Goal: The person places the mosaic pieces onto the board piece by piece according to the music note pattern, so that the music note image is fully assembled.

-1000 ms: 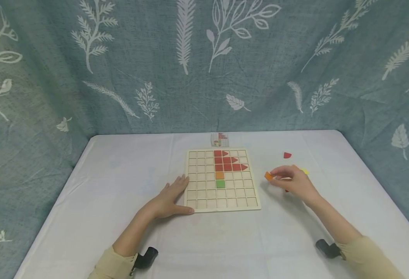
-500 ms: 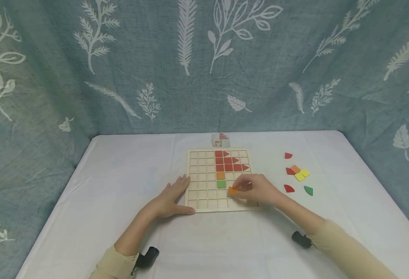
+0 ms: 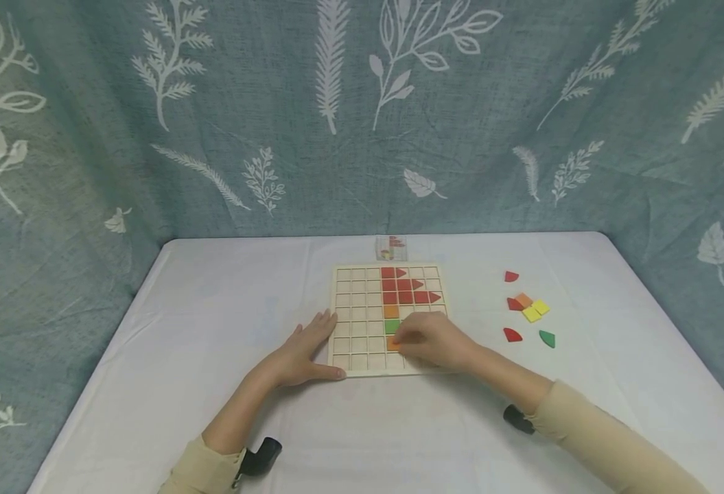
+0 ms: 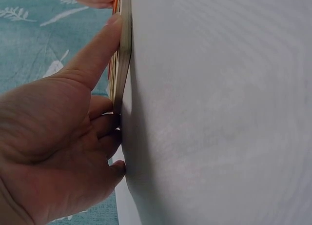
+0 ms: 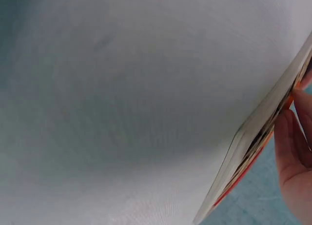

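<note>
A pale wooden grid board (image 3: 358, 329) lies on the table, with red tiles (image 3: 405, 297) in stepped rows ending in triangles. Below them in one column sit an orange square (image 3: 390, 311) and a green square (image 3: 391, 326). My right hand (image 3: 438, 341) pinches another orange tile (image 3: 392, 344) at the cell under the green one; its fingertips partly cover it. In the right wrist view, thumb and finger (image 5: 297, 137) meet the orange tile (image 5: 288, 102) at the board. My left hand (image 3: 302, 350) rests spread along the board's left edge, thumb (image 4: 97, 49) at its near corner.
Right of the board lie loose pieces: several red quarter-rounds (image 3: 512, 335), an orange tile (image 3: 523, 300), yellow tiles (image 3: 531, 314) and a green quarter-round (image 3: 547, 339). Behind the board is a small pattern card (image 3: 391, 248). A leaf-print curtain (image 3: 263, 103) hangs behind the table.
My right hand has carried the orange tile left from beside the loose pieces onto the board, down to the cell below the green square. The left hand stays at the board's edge.
</note>
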{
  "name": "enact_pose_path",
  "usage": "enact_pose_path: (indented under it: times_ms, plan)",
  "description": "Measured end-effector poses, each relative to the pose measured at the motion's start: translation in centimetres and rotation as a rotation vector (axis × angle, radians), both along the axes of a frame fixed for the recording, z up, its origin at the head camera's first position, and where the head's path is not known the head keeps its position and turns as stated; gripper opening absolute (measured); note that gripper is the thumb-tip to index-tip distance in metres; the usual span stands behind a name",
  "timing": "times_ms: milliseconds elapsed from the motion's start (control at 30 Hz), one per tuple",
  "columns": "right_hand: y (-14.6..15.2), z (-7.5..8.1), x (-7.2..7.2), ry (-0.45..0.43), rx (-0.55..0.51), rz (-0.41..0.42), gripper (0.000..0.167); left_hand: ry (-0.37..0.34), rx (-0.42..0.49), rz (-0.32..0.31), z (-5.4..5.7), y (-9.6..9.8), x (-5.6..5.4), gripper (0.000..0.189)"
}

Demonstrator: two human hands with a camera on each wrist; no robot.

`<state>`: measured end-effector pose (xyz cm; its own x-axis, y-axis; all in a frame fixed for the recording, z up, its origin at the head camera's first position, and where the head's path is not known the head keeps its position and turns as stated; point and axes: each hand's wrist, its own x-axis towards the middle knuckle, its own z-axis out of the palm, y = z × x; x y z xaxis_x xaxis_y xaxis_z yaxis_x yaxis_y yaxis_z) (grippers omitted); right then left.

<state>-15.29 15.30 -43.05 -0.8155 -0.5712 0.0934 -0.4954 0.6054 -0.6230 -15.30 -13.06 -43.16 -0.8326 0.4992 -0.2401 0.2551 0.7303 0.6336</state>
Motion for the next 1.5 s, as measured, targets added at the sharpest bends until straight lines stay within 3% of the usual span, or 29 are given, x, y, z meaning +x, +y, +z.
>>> enact_pose_path:
  times_ms: [200,533,800,967,1100,1300,1500]
  plan:
    - [-0.2,-0.1,0.1,0.025,-0.012,0.005,0.010,0.010,-0.001,0.000,-0.2,0.0,0.0,0.104]
    - [0.9,0.2,0.5,-0.186,-0.045,-0.086,0.019,0.008,0.002,-0.001,-0.3,0.1,0.0,0.104]
    - [4.2,0.6,1.0,-0.293,-0.143,-0.315,0.021,0.017,-0.001,0.003,-0.7,0.1,0.0,0.106]
    - [7.1,0.6,1.6,-0.330,-0.164,-0.408,0.029,0.021,-0.007,0.000,-1.0,0.0,-0.1,0.106]
    - [9.4,0.8,2.2,-0.300,-0.116,-0.453,0.030,0.022,-0.006,-0.010,-1.0,0.0,-0.1,0.107]
    - [12.8,1.3,2.8,-0.153,0.012,-0.494,0.026,0.016,-0.013,-0.006,-1.0,0.0,-0.2,0.107]
    - [15.1,1.2,3.4,-0.123,0.091,-0.530,0.029,0.011,-0.014,0.003,-1.0,0.1,-0.2,0.106]
